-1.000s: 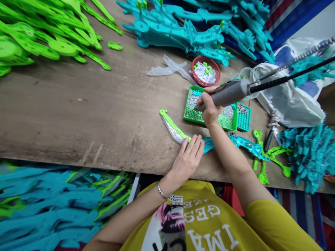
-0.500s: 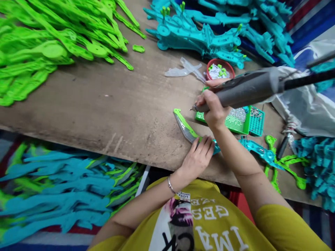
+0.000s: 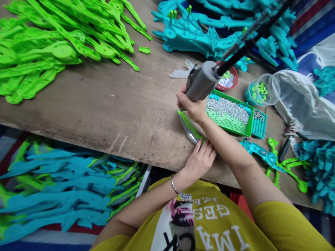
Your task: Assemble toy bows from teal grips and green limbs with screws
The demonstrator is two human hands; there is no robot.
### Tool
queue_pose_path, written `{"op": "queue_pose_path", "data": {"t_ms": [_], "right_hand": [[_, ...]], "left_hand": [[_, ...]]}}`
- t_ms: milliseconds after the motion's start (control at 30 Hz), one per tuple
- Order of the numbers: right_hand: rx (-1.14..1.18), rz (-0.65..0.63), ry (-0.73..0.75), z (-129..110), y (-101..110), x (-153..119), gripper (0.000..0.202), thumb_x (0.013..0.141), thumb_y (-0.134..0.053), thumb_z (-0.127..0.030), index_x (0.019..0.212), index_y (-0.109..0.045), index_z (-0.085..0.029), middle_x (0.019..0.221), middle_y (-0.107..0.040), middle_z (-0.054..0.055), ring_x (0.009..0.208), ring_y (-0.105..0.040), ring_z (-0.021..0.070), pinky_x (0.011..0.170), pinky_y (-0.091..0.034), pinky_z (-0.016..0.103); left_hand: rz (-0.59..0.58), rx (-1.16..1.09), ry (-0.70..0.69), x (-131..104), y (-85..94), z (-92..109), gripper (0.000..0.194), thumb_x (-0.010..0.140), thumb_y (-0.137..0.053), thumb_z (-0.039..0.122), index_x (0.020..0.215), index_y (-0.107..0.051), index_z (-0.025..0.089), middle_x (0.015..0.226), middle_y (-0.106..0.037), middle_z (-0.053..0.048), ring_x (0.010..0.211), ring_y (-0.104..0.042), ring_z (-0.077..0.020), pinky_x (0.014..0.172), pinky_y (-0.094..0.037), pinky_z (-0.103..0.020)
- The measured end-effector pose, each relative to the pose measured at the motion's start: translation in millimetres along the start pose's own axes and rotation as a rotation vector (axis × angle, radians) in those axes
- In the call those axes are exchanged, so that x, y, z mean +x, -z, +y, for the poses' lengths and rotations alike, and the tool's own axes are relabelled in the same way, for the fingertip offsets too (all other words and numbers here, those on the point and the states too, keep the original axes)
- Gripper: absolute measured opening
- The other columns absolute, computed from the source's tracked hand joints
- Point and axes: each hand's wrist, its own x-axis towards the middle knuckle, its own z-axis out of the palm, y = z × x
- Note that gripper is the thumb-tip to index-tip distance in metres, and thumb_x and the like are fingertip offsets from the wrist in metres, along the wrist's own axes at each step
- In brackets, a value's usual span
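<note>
My right hand (image 3: 195, 108) is wrapped around a grey electric screwdriver (image 3: 201, 83), held tilted with its cable end up and to the right. Its tip is hidden by the hand, over the far end of a curved green and clear plastic part (image 3: 190, 128). At the near end of this part, my left hand (image 3: 199, 159) presses it to the table with the fingers curled over it. A teal jointed piece (image 3: 261, 152) with green limbs lies to the right, partly behind my right forearm.
A green tray (image 3: 230, 130) of screws stands beside a teal basket (image 3: 261, 129). Behind are a red basket (image 3: 235, 81) and a clear tub (image 3: 270, 91) of small parts. Green parts (image 3: 65, 50) are heaped at left, teal bodies (image 3: 188, 38) at the back. Screwdriver cable (image 3: 251, 43) crosses above.
My right hand has moved left with the screwdriver, which now stands steeper, over the curved part's far end. My left hand has stayed on the part.
</note>
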Motion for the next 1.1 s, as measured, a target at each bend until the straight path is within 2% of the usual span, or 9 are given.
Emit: {"op": "queue_pose_path", "data": {"t_ms": [200,333,433,533,633,733,833,967,1100], "right_hand": [[-0.083,-0.181,-0.061,5,-5,12,0.042,0.068,-0.083,-0.054,0.072,-0.053,-0.024,0.066,-0.061,-0.004,0.059,-0.057,0.0108,0.056,-0.054,0.027],[-0.027,-0.070,-0.061,-8,3,3,0.040,0.074,-0.077,-0.058,0.086,-0.058,-0.026,0.062,-0.059,-0.006,0.055,-0.056,0.0111,0.059,-0.055,0.028],[-0.012,0.070,-0.045,-35,27,-18,0.047,0.074,-0.077,-0.063,0.099,-0.060,-0.027,0.061,-0.058,-0.007,0.057,-0.057,0.0126,0.062,-0.054,0.030],[-0.038,0.173,-0.069,-57,60,-45,0.050,0.073,-0.080,-0.061,0.103,-0.059,-0.028,0.065,-0.059,-0.006,0.062,-0.057,0.0139,0.066,-0.053,0.031],[-0.050,0.220,-0.080,-62,91,-70,0.046,0.073,-0.080,-0.050,0.104,-0.054,-0.027,0.074,-0.061,-0.005,0.069,-0.059,0.0145,0.070,-0.054,0.032],[-0.096,0.182,-0.093,-56,113,-89,0.047,0.076,-0.074,-0.037,0.113,-0.047,-0.026,0.085,-0.066,-0.004,0.078,-0.063,0.0154,0.077,-0.056,0.033],[-0.266,0.141,-0.118,-53,126,-101,0.060,0.078,-0.071,-0.033,0.127,-0.039,-0.024,0.103,-0.068,0.000,0.090,-0.065,0.0175,0.086,-0.057,0.035],[-0.478,0.032,-0.082,-63,130,-114,0.062,0.090,-0.061,-0.032,0.142,-0.029,-0.021,0.138,-0.061,0.010,0.119,-0.063,0.0227,0.105,-0.052,0.042],[-0.651,-0.026,-0.018,-71,130,-135,0.068,0.092,-0.057,-0.023,0.152,-0.027,-0.017,0.159,-0.046,0.016,0.146,-0.046,0.0271,0.121,-0.040,0.047]], "left_hand": [[-0.004,0.033,-0.003,1,1.1,-2,0.036,0.102,-0.042,0.012,0.130,-0.064,0.006,0.132,-0.070,-0.018,0.133,-0.061,-0.0308,0.115,-0.049,-0.051],[0.024,0.040,-0.038,-2,-2.1,-4,0.037,0.100,-0.041,0.010,0.127,-0.066,0.006,0.130,-0.071,-0.018,0.131,-0.062,-0.0318,0.114,-0.048,-0.052],[-0.027,0.042,-0.037,2,0.0,-5,0.038,0.099,-0.042,0.010,0.129,-0.065,0.006,0.132,-0.069,-0.021,0.133,-0.060,-0.0337,0.114,-0.046,-0.054],[-0.165,0.029,0.020,13,4.7,-6,0.038,0.099,-0.051,0.019,0.133,-0.063,0.008,0.139,-0.064,-0.025,0.133,-0.058,-0.0373,0.112,-0.045,-0.056],[-0.258,-0.016,0.062,26,5.5,-8,0.046,0.096,-0.060,0.034,0.132,-0.063,0.005,0.141,-0.059,-0.030,0.131,-0.056,-0.0427,0.112,-0.042,-0.060],[-0.265,-0.005,0.033,29,4.3,-13,0.055,0.098,-0.055,0.039,0.139,-0.057,0.002,0.133,-0.063,-0.029,0.125,-0.059,-0.0419,0.116,-0.037,-0.061],[-0.256,0.064,-0.003,19,9.9,-23,0.058,0.098,-0.054,0.038,0.145,-0.054,0.004,0.129,-0.066,-0.026,0.112,-0.064,-0.0409,0.112,-0.039,-0.061],[-0.238,0.090,-0.029,-8,32.6,-41,0.062,0.098,-0.052,0.040,0.148,-0.051,0.005,0.130,-0.066,-0.027,0.108,-0.065,-0.0416,0.109,-0.043,-0.060],[-0.259,0.014,0.028,-37,57.5,-66,0.086,0.091,-0.064,0.040,0.165,-0.027,0.021,0.142,-0.062,-0.022,0.119,-0.063,-0.0458,0.109,-0.043,-0.065]]}}
